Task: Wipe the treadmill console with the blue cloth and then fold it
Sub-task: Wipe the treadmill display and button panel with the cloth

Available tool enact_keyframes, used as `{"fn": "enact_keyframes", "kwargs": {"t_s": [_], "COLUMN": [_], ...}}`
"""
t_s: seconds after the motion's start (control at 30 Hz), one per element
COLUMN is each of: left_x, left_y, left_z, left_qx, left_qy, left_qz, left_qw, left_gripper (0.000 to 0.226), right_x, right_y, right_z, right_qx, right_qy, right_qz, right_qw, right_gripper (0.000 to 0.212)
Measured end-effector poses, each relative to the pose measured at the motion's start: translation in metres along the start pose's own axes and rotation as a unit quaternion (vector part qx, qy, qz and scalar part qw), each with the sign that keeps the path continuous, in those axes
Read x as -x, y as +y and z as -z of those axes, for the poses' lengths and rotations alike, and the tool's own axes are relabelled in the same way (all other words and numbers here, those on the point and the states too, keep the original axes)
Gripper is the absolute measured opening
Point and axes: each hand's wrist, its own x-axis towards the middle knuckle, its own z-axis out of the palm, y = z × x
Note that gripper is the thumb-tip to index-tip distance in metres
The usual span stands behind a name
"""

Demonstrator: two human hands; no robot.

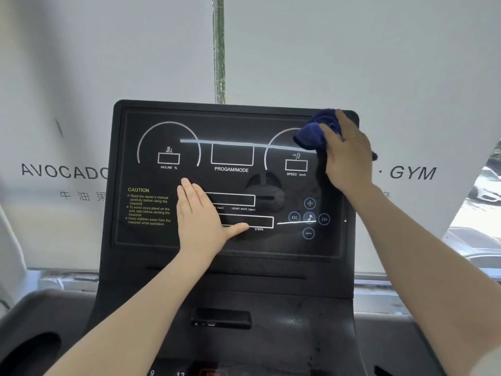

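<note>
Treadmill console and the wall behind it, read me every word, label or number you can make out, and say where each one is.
"INCLINE %": console, left dial.
"PROGAM/MODE": console, top middle.
"SPEED km/h": console, right dial.
"CAUTION": console, yellow heading; the lines under it are too small to read surely.
"HEART RATE (bpm)": console.
"STEPS": console.
"AVOCADO", "GYM": wall.
"9", "12": bottom edge, cut off.

Behind everything hangs a white wall panel (352, 50) printed with grey lettering, "AVOCADO" (63, 170) at the left and "GYM" (412, 173) at the right, with smaller Chinese characters (81, 195) under the left word. A narrow vertical gap (219, 50) splits the panel, showing something greenish, possibly foliage. At the far right edge, parked cars (485, 185) show in bright daylight, seemingly through a window.
</note>
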Motion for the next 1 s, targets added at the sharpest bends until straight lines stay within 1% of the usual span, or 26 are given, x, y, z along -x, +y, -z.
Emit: {"fn": "enact_keyframes", "kwargs": {"t_s": [0.07,0.13,0.2,0.23,0.33,0.4,0.47,0.57,0.67,0.73,0.8,0.87,0.9,0.93,1.0], "left_x": [0.001,0.002,0.002,0.002,0.002,0.003,0.003,0.002,0.001,0.002,0.002,0.002,0.002,0.001,0.001], "left_y": [0.0,0.0,0.0,0.0,-0.001,-0.002,-0.004,-0.004,-0.004,-0.003,-0.003,-0.004,-0.005,-0.006,-0.014], "left_z": [0.001,0.002,0.002,0.003,0.001,-0.001,-0.003,-0.003,-0.004,-0.001,0.001,0.002,0.004,0.006,0.009], "left_qx": [-0.001,-0.004,-0.004,-0.005,-0.012,-0.02,-0.015,-0.006,-0.008,-0.01,-0.013,-0.01,-0.01,-0.012,-0.02], "left_qy": [-0.005,-0.01,-0.011,-0.01,-0.002,0.009,0.011,0.0,0.003,0.002,-0.016,-0.017,-0.016,-0.02,-0.035], "left_qz": [-0.002,-0.002,-0.003,-0.002,-0.003,-0.007,-0.012,-0.016,-0.015,-0.018,-0.019,-0.023,-0.025,-0.03,-0.048], "left_qw": [1.0,1.0,1.0,1.0,1.0,1.0,1.0,1.0,1.0,1.0,1.0,1.0,1.0,0.999,0.998], "left_gripper": [0.135,0.136,0.136,0.136,0.135,0.134,0.133,0.133,0.133,0.131,0.128,0.129,0.131,0.132,0.131], "right_x": [0.028,0.059,0.065,0.057,0.019,0.0,-0.01,0.003,0.051,0.088,0.115,0.115,0.106,0.096,0.078], "right_y": [-0.009,-0.01,-0.003,0.002,0.02,0.03,0.034,0.016,-0.031,-0.07,-0.098,-0.097,-0.087,-0.076,-0.055], "right_z": [-0.007,-0.009,-0.006,-0.004,-0.001,-0.001,-0.002,-0.005,-0.021,-0.034,-0.038,-0.033,-0.029,-0.025,-0.017], "right_qx": [0.005,0.016,0.014,0.015,0.003,-0.008,-0.026,-0.025,-0.02,-0.037,-0.031,-0.014,-0.006,0.003,0.013], "right_qy": [0.004,-0.015,-0.026,-0.03,-0.001,-0.009,-0.016,0.016,0.029,0.011,-0.032,-0.072,-0.075,-0.065,-0.032], "right_qz": [0.049,0.108,0.137,0.133,0.045,0.014,0.018,0.01,0.067,0.104,0.142,0.181,0.185,0.171,0.083], "right_qw": [0.999,0.994,0.99,0.991,0.999,1.0,0.999,1.0,0.997,0.994,0.989,0.981,0.98,0.983,0.996], "right_gripper": [0.045,0.044,0.044,0.045,0.049,0.054,0.054,0.048,0.042,0.041,0.045,0.048,0.048,0.048,0.047]}}
